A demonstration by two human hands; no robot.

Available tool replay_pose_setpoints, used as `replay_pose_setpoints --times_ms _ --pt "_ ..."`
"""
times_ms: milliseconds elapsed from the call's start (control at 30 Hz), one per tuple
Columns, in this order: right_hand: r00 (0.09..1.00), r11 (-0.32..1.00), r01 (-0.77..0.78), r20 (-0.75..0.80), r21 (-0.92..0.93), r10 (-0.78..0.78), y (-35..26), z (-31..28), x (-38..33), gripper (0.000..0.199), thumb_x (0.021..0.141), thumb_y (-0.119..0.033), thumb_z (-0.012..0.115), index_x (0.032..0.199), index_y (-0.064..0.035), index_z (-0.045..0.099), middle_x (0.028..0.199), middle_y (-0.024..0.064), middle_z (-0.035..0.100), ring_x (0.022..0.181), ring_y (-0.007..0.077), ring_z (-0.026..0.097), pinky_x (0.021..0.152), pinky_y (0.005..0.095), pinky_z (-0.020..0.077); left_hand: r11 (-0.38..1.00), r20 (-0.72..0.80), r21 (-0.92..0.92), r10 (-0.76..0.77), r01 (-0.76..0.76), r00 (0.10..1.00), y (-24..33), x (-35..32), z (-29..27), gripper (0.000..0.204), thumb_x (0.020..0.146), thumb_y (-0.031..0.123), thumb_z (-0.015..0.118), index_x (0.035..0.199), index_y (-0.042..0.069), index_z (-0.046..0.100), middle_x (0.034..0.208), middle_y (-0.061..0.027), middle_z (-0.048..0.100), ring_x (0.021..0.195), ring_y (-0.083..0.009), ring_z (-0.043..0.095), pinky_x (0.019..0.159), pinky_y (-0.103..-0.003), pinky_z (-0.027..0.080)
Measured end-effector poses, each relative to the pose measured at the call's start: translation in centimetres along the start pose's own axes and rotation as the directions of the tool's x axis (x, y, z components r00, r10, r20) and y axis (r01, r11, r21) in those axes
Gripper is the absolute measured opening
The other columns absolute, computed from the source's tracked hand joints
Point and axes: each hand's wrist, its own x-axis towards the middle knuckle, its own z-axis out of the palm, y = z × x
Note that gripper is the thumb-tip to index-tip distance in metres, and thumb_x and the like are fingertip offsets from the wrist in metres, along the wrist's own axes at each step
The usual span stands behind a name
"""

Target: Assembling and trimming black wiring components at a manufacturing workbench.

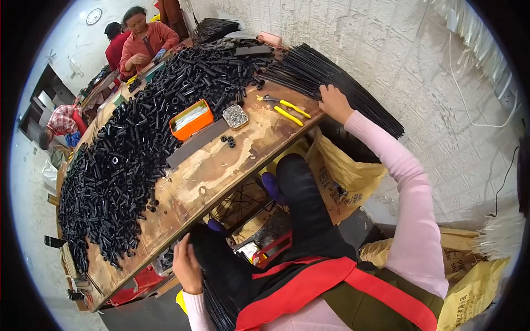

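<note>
My right hand (334,103) reaches over the table's right end to a fan of long thin black rods (353,88). Its fingers curl down onto the rods at the near edge of the bundle; how many they grip is hidden. Beside my left thigh, my left hand (187,266) hangs low with its fingers apart, slightly blurred and holding nothing visible. Just below it another bunch of black rods (216,302) lies along my lap. Yellow-handled pliers (287,108) rest on the wooden table (221,171), left of my right hand.
A large heap of short black tubular parts (121,160) covers the table's left and far side. An orange box (191,119) with pale sticks and a tin of small metal pieces (236,117) stand mid-table. Yellow sacks (345,171) sit below. A co-worker (144,41) stands at the far end.
</note>
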Motion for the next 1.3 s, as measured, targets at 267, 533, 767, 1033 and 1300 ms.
replay_pose_setpoints --times_ms 267,533,767,1033,1300 --pt "0.954 0.999 0.037 0.296 0.002 -0.036 0.4 1.1 4.8 0.026 0.07 -0.015 0.068 0.086 0.004 0.06 0.087 0.0259 0.066 0.08 0.0419 0.066 0.071 0.048 0.0554 0.989 0.156 -0.108 0.113 -0.097 0.981 6.9 2.6 5.7 0.028 0.091 0.003 0.058 0.118 0.006 0.064 0.105 -0.0153 0.065 0.089 -0.0325 0.065 0.076 -0.033 0.051" --pt "0.999 0.995 -0.011 0.051 -0.097 0.016 -1.4 1.2 3.0 0.011 0.076 -0.008 0.061 0.082 0.0015 0.061 0.081 0.0222 0.067 0.075 0.0367 0.069 0.065 0.0439 0.0567 0.982 0.269 -0.151 0.147 -0.109 0.952 7.5 2.0 5.3 0.026 0.09 0.007 0.06 0.115 0.011 0.067 0.101 -0.0126 0.066 0.087 -0.0336 0.066 0.073 -0.036 0.052" --pt "0.988 1.0 -0.016 0.151 -0.013 0.018 -1.0 -0.6 3.1 0.015 0.08 -0.011 0.055 0.08 0.0015 0.063 0.079 0.0222 0.067 0.073 0.0402 0.068 0.067 0.0484 0.0557 0.971 0.315 -0.219 0.161 -0.093 0.935 4.8 -0.5 3.5 0.025 0.092 0.006 0.058 0.115 0.009 0.067 0.099 -0.0125 0.067 0.087 -0.0326 0.066 0.074 -0.035 0.052" --pt "0.983 0.995 0.071 0.174 -0.066 -0.059 -11.0 -1.8 0.9 0.015 0.074 -0.015 0.064 0.078 -0.0007 0.063 0.083 0.0218 0.066 0.082 0.0412 0.066 0.07 0.0517 0.0533 0.959 0.255 -0.265 0.172 -0.102 0.952 -2.6 -5.5 -2.6 0.023 0.09 0.008 0.061 0.113 0.008 0.067 0.099 -0.013 0.068 0.09 -0.0335 0.066 0.076 -0.039 0.053" --pt "0.97 0.998 -0.064 0.236 -0.003 0.063 -13.1 -3.9 -3.8 0.029 0.075 -0.019 0.064 0.089 0.0059 0.059 0.093 0.0306 0.064 0.092 0.0456 0.063 0.079 0.0516 0.0514 0.911 0.246 -0.402 0.203 -0.091 0.948 -8.5 -14.4 -8.7 0.025 0.093 0.015 0.058 0.118 0.011 0.064 0.103 -0.015 0.067 0.093 -0.0363 0.064 0.077 -0.043 0.053"
